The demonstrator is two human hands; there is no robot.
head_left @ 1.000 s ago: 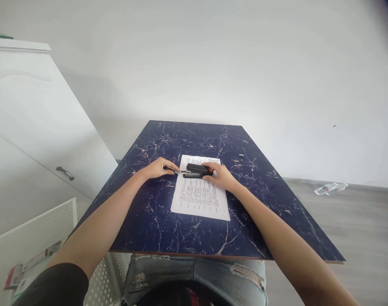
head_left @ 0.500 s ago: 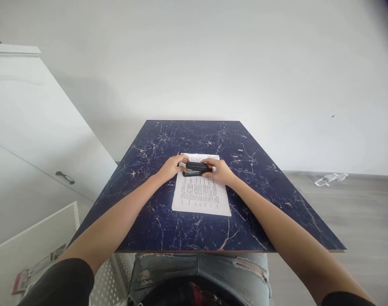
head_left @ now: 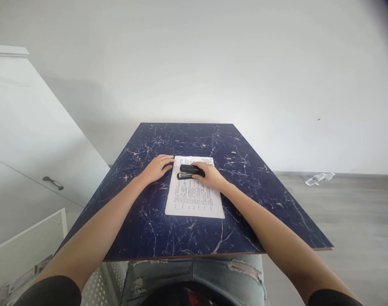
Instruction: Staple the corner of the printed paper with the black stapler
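Observation:
A black stapler (head_left: 186,171) lies across the upper part of a printed paper stack (head_left: 194,199), its jaw end pointing left. My right hand (head_left: 209,174) is wrapped around the stapler's right end, hiding that part of it. My left hand (head_left: 158,168) rests at the upper left edge of the paper, fingers stretched out and apart, holding nothing. Whether its fingertips touch the sheet I cannot tell.
The dark blue marble-patterned table (head_left: 143,233) stands against a white wall. A small grey block (head_left: 233,152) lies at its back right. White cabinet (head_left: 28,127) is on the left; clear plastic packaging (head_left: 319,178) lies on the floor to the right.
My left hand has let go of the stapler and moved left to the paper's edge. My right hand has shifted further over the stapler. The view has turned slightly.

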